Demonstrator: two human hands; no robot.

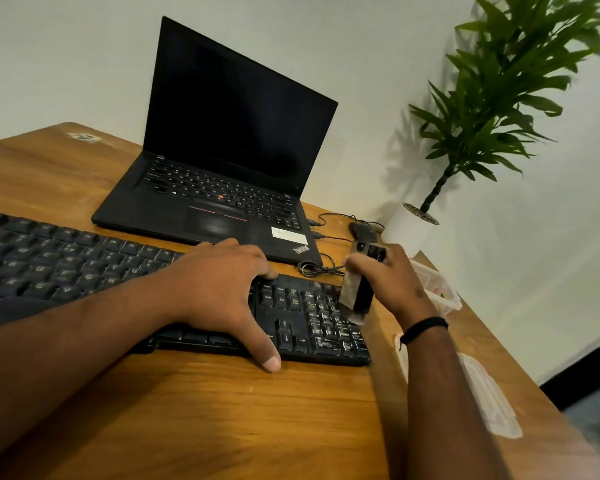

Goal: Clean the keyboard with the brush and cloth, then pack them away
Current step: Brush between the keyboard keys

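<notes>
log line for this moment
step: brushing | right hand: holds brush on keyboard numpad | left hand: steadies keyboard

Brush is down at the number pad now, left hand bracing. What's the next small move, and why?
Probably sweep the brush in the right hand along the number pad rows. Its bristles sit at the pad's right edge on the keyboard, and the left hand lies flat on it.

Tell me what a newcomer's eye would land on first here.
The two hands at the centre: the left hand pressed flat on the black keyboard, the right hand holding a brush over the number pad. Behind them sits an open laptop with a dark screen, and a green plant stands at the far right.
</notes>
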